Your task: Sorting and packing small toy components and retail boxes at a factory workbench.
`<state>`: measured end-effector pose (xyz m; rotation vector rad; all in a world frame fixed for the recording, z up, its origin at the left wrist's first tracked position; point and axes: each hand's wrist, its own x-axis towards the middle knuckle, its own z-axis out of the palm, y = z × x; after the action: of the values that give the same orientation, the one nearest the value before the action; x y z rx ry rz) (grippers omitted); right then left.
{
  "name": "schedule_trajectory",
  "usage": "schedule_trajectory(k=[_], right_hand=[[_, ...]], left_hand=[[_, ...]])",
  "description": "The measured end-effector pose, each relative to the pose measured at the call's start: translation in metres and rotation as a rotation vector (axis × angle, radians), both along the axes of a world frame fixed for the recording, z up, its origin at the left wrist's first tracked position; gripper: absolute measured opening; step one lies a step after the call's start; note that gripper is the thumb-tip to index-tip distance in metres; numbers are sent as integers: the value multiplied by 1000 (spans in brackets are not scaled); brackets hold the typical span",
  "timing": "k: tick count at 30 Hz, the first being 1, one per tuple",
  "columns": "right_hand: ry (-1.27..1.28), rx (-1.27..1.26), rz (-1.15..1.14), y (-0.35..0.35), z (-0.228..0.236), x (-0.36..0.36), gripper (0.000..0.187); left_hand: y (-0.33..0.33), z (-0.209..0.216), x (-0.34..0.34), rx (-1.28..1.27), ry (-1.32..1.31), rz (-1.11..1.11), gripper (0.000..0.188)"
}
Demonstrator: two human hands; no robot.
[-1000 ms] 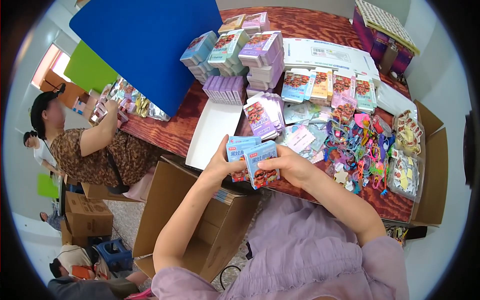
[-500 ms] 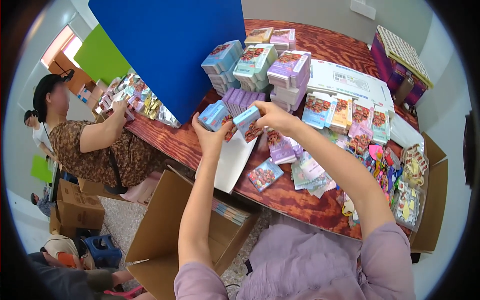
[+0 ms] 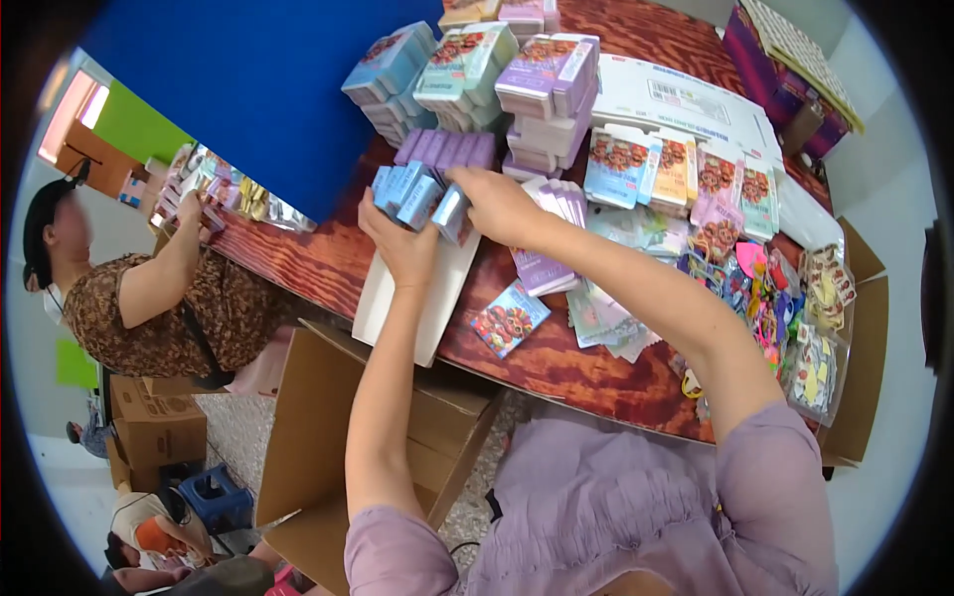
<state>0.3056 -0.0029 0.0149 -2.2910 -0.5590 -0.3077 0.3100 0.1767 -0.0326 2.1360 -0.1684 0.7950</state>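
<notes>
My left hand [image 3: 402, 248] is closed around a few small blue boxes [image 3: 405, 191] standing side by side. Against the right end of that row, my right hand [image 3: 497, 209] grips one more blue box [image 3: 451, 213] between thumb and fingers. Both hands are over a long white tray [image 3: 435, 316] on the table. Just behind them stands a row of purple boxes [image 3: 445, 150]. To the right lies a fanned pile of purple flat cartons [image 3: 545, 266], partly hidden by my right forearm. A single blue printed packet [image 3: 510, 319] rests near the table's front edge.
Stacks of blue [image 3: 390, 74], green [image 3: 462, 74] and purple flat cartons [image 3: 549, 79] stand behind. Colourful trinkets [image 3: 760, 298] pile up at right. An open cardboard box [image 3: 308, 427] sits below the edge. A blue divider [image 3: 248, 89] separates a co-worker [image 3: 149, 298] at left.
The blue boxes have come down toward the white tray and stand upright in a row, my right hand's box drawn up beside the others. The view has tilted lower.
</notes>
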Motion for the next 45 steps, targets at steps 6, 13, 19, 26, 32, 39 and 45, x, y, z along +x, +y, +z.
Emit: schedule_trajectory(k=[6,13,19,26,32,39,45], right_hand=[[-308,-173,18,-17,15,-45,29],[-192,-667,428,-19,11,-106,23],[-194,-729,422,-7,-10,-115,44],[27,-678,536,0,27,-125,24],[-362,-527,302,-25,83,-77,23],[-587,-813,324,-15,64,-24,15],[-499,-1012,414,-1,53,-25,32]], left_hand=[[0,4,-5,-23,27,-62,103],[-4,25,-23,55,-19,-64,95],[-16,34,-38,307,11,-133,111],[-7,21,-21,264,58,-35,106],[-5,24,-27,210,33,-166,108],[7,22,-30,135,-20,-215,97],[30,9,-11,-115,65,-51,72]])
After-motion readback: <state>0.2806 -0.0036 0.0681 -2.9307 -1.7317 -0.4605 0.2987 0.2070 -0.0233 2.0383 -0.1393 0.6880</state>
